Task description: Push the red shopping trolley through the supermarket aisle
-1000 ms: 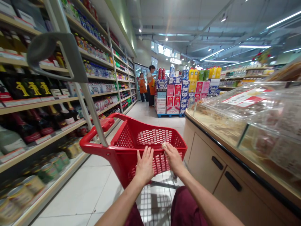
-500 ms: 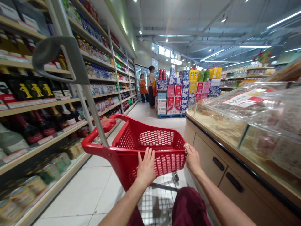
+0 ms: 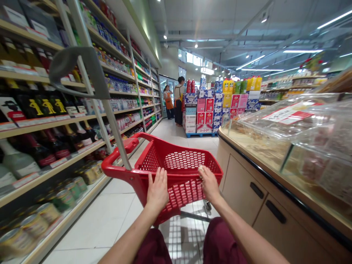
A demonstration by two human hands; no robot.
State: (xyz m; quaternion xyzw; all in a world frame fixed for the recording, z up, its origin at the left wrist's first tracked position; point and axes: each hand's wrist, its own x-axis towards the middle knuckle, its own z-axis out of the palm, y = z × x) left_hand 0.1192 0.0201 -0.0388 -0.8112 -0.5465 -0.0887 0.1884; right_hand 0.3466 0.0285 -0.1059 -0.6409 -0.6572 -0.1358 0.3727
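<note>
A red shopping cart (image 3: 176, 175) with a perforated plastic basket stands side-on in front of me. My left hand (image 3: 158, 190) rests against the near wall and rim of the basket, its fingers stretched out. Curled at the same rim, farther right, my right hand (image 3: 209, 185) presses a small white wad (image 3: 202, 168) that looks like a cloth or tissue. Most of that wad is hidden under the fingers. A grey handle (image 3: 79, 73) on a metal post rises from the cart's left end.
Shelves of bottles and cans (image 3: 63, 121) line the left side. A wooden display counter (image 3: 244, 183) with clear-wrapped food borders the right. Stacked drink cartons (image 3: 205, 113) stand ahead on a blue pallet, with two people in orange aprons (image 3: 180, 101) beside them.
My right hand has slid left along the rim from the basket's right corner, with the white wad. My left hand has shifted slightly left. In view, the cart sits a little farther right.
</note>
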